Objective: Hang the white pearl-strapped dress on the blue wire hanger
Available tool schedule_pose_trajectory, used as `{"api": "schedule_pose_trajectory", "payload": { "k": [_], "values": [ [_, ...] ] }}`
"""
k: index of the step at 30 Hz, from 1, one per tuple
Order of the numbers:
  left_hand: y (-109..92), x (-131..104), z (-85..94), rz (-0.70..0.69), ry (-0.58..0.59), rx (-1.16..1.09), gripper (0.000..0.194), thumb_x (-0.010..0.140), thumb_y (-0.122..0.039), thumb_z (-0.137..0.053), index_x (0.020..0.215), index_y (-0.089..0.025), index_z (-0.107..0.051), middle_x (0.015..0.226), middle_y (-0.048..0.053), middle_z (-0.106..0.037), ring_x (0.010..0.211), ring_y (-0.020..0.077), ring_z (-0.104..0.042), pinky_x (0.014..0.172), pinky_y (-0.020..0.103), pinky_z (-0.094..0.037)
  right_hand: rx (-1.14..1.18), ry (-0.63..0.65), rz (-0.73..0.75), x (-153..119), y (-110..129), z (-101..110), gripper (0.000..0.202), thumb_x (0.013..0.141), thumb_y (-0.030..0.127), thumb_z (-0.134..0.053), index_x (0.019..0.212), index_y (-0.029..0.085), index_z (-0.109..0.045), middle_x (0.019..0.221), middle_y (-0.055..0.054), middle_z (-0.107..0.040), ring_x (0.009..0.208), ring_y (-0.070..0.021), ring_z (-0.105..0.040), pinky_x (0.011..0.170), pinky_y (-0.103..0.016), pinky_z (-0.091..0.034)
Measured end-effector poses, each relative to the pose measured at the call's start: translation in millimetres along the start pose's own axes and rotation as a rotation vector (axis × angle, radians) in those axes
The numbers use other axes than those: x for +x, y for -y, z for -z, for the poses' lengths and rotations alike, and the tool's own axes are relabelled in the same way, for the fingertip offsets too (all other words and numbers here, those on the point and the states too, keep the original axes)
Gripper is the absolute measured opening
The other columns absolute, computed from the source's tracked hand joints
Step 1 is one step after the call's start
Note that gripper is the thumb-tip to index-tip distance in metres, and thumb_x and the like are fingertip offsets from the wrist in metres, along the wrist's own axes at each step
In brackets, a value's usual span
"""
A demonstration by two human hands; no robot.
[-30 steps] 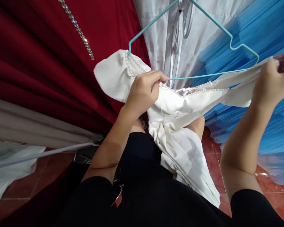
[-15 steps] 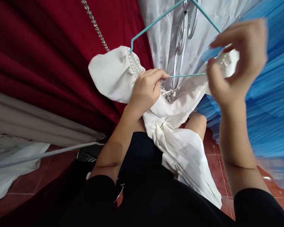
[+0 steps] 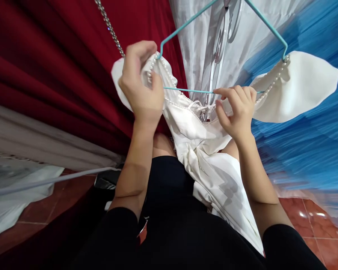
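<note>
A white dress (image 3: pixel 221 168) with pearl-trimmed straps and neckline hangs from a light blue hanger (image 3: pixel 182 27) in front of me. Around the left shoulder of the dress curves my left hand (image 3: pixel 141 92), thumb and fingers apart beside the pearl strap (image 3: pixel 150 73). My right hand (image 3: pixel 238 108) pinches the hanger's thin lower bar between thumb and fingers, over the neckline. On the right, the other white sleeve (image 3: pixel 304 88) spreads out below the hanger's end. Part of the left sleeve is hidden behind my left hand. The skirt drapes down over my lap.
Red fabric (image 3: pixel 73 75) hangs at the left, with a beaded chain (image 3: pixel 109 28) over it. White cloth (image 3: pixel 191 48) hangs behind the hanger, blue tulle (image 3: pixel 307 150) at the right. A pale rod (image 3: pixel 73 175) crosses the lower left above red floor tiles (image 3: pixel 326 251).
My left hand has moved from the hanger's bar up and left to the left sleeve. My right hand has come left and down from the right sleeve and taken hold of the bar.
</note>
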State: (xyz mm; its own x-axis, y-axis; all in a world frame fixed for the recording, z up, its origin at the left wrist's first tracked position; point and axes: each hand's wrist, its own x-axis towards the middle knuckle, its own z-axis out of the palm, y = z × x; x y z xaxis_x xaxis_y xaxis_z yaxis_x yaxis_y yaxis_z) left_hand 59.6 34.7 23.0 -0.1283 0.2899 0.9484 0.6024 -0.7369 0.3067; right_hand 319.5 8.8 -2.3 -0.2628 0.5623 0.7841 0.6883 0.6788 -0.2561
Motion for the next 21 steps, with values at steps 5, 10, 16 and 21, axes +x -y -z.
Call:
{"api": "schedule_pose_trajectory", "payload": {
  "k": [5,10,16,21],
  "values": [
    [71,32,36.3,-0.209,-0.010,-0.091,0.036,0.087,0.013,-0.049,0.103,-0.012,-0.070,0.095,-0.003,-0.070,0.089,0.0102,-0.073,0.079,0.026,-0.066,-0.007,0.001,-0.005,3,-12,2,0.021,0.098,0.027,-0.048,0.108,0.030,-0.066,0.094,-0.003,-0.066,0.094,-0.0244,-0.061,0.102,-0.053,-0.046],
    [39,-3,56.3,0.235,-0.138,0.098,0.037,0.075,0.010,-0.050,0.091,-0.016,-0.070,0.086,-0.001,-0.072,0.085,0.0151,-0.072,0.082,0.033,-0.062,0.094,0.108,0.016,6,-10,1,0.028,0.096,0.025,-0.048,0.117,0.030,-0.065,0.103,-0.004,-0.068,0.099,-0.0243,-0.062,0.101,-0.051,-0.046],
    [-23,-72,21.0,0.229,0.235,0.087,0.015,0.091,-0.017,-0.061,0.096,-0.022,-0.074,0.093,0.002,-0.079,0.089,0.0196,-0.076,0.082,0.033,-0.063,0.115,0.113,0.009,8,-6,-4,0.030,0.097,0.027,-0.049,0.122,0.031,-0.065,0.110,-0.005,-0.070,0.103,-0.0257,-0.063,0.101,-0.053,-0.047],
    [-49,-47,-3.4,0.048,0.345,0.147,0.014,0.095,-0.029,-0.066,0.107,-0.032,-0.073,0.120,-0.001,-0.075,0.130,0.0305,-0.064,0.117,0.059,-0.045,0.102,0.087,0.031,6,0,4,0.032,0.098,0.027,-0.050,0.125,0.032,-0.066,0.113,-0.004,-0.071,0.108,-0.0253,-0.066,0.105,-0.054,-0.047]
  ]
}}
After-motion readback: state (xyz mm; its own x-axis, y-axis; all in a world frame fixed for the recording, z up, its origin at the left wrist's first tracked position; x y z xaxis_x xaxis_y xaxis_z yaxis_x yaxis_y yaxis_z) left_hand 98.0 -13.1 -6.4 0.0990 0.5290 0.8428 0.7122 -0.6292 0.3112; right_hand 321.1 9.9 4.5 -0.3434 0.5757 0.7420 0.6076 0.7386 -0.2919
